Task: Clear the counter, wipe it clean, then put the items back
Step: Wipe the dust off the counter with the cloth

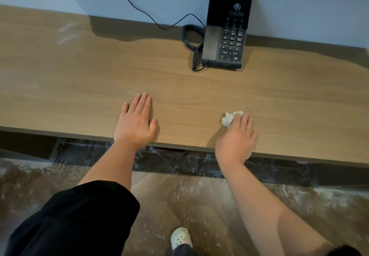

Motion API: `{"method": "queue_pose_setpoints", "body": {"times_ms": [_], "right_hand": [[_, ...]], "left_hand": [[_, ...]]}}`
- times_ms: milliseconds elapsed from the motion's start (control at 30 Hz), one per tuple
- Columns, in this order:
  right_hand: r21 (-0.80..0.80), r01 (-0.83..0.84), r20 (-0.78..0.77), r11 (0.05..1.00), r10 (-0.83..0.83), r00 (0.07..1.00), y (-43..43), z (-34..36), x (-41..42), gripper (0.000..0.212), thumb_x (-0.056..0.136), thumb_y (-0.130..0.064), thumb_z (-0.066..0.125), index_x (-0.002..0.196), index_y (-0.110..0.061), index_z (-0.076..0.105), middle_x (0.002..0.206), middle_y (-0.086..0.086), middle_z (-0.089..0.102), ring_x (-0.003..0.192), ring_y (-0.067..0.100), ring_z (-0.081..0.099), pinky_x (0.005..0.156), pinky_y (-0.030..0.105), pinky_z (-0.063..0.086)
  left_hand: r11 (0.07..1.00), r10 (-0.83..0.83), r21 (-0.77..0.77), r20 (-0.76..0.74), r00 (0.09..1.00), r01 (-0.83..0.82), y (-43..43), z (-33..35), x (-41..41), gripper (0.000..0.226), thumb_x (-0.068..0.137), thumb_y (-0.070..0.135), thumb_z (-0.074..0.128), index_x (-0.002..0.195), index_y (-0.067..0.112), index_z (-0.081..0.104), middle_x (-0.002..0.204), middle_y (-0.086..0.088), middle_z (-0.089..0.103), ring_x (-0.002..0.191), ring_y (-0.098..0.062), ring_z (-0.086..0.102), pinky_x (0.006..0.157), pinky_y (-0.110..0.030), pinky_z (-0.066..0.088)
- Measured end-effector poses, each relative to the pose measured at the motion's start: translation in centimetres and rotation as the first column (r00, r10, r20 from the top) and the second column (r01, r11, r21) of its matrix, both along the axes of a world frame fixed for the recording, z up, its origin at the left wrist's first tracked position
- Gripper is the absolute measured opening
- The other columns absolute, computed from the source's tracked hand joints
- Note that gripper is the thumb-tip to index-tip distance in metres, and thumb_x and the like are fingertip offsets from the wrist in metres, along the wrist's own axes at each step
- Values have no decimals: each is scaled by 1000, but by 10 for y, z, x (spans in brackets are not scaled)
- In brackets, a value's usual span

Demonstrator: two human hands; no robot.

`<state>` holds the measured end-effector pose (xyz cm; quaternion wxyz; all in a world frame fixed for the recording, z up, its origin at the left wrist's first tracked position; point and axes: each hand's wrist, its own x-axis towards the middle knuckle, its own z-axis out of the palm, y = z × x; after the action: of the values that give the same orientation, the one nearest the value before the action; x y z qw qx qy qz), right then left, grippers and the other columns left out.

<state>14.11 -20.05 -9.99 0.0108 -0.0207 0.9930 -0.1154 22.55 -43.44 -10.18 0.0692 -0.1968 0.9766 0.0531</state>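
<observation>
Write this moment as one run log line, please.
stage: wiping | left hand: flat on counter | right hand: presses white wad | phone: on counter, at back

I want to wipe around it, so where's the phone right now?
Head view: the phone sits at the back of the counter against the wall, right of centre, beyond the right hand.

1 phone (225, 34), 1 tissue wad (228, 118), 2 hands (135, 121) (236, 137).

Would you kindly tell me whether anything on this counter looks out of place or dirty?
Yes: white smears streak the counter at its far left, well away from the tissue that the right hand presses down. The phone sits on the counter by the wall, not cleared.
</observation>
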Motion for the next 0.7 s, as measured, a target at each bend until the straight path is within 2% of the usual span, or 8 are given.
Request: {"method": "queue_pose_setpoints", "body": {"times_ms": [200,367,467,600,667,700], "right_hand": [[21,-42,90,999,40,995,-27,3,-7,67,95,-6,35,153,-9,2,162,9,-3,149,24,-6,121,40,-1],[-30,-292,73,956,294,953,-57,8,-2,70,93,-3,38,153,-10,2,162,8,-5,148,22,-7,121,39,-3],[-56,-380,76,923,383,921,-68,8,-1,74,90,-2,42,154,-12,6,162,6,-3,148,20,-6,121,38,-4],[-88,-597,87,797,603,793,-93,13,6,72,91,-3,43,154,-15,9,162,3,-1,148,16,-5,119,34,-5],[-172,-608,107,775,628,771,-96,17,3,70,92,0,42,153,-17,13,162,1,4,148,15,1,120,34,0],[-242,-563,115,790,600,792,-92,19,-3,68,92,1,42,153,-19,18,162,-1,7,148,16,7,121,36,7]], "left_hand": [[1000,-7,11,-36,999,7,1,-1,0,65,102,41,24,156,13,3,163,-3,-4,150,-17,-8,122,-43,1],[1000,-13,-2,-37,999,13,1,-3,0,65,101,41,23,156,12,2,163,-3,-5,150,-18,-9,122,-43,1],[1000,-11,-8,-39,999,10,1,-5,0,65,101,41,22,155,12,2,163,-3,-5,150,-18,-8,122,-43,2],[1000,-4,-2,-43,999,4,2,-4,0,66,100,41,21,155,12,2,163,-3,-4,150,-17,-8,122,-42,2],[1000,-9,3,-38,999,9,2,-3,0,66,100,42,21,155,12,2,163,-3,-5,150,-17,-8,122,-42,1],[1000,-13,3,-35,999,13,1,-2,1,66,100,42,20,155,12,1,163,-3,-6,150,-17,-9,122,-42,1]]}}
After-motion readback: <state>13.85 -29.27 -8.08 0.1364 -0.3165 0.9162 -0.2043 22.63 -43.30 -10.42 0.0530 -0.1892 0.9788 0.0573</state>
